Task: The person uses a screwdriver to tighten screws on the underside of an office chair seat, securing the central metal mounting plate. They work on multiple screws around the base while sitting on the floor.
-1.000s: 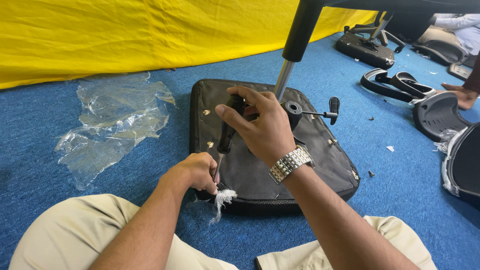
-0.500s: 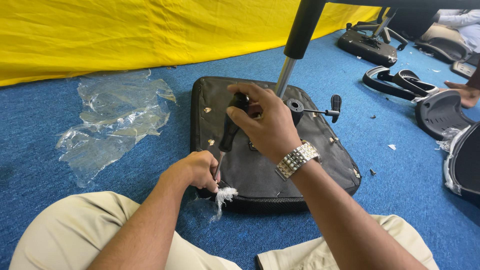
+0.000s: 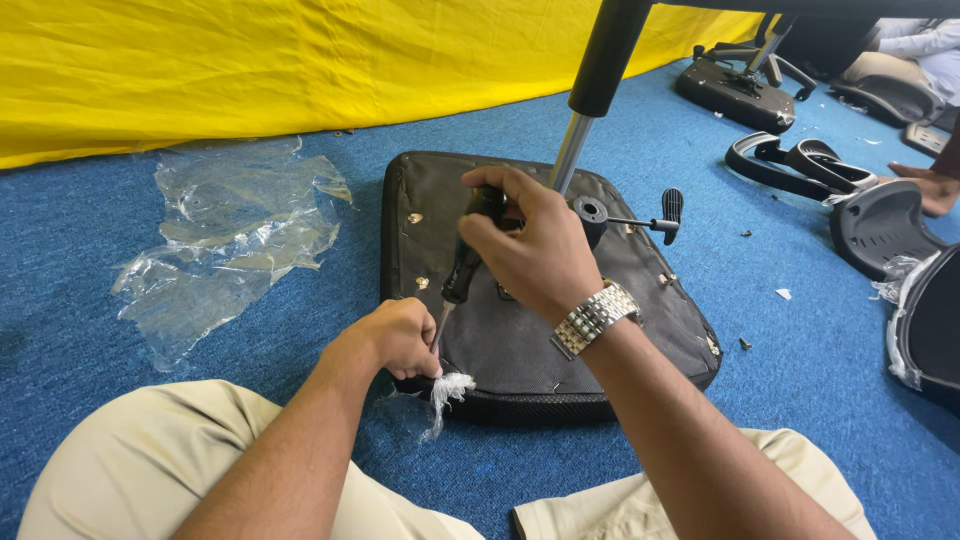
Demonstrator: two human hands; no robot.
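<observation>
An upturned black office chair seat lies on the blue carpet in front of my knees. A gas lift column rises from its middle, and a lever sticks out to the right. My right hand, with a metal watch on the wrist, grips the black handle of a screwdriver held tilted, tip down. My left hand is closed around the screwdriver's shaft near the tip at the seat's near left edge. A scrap of white plastic wrap hangs just below that hand.
Crumpled clear plastic lies on the carpet to the left. A yellow sheet hangs along the back. At the right are black armrests, a black chair shell, another chair base and another person's hand.
My right hand has shifted its grip slightly on the screwdriver handle. My left hand stays at the tip. The view has drifted a little.
</observation>
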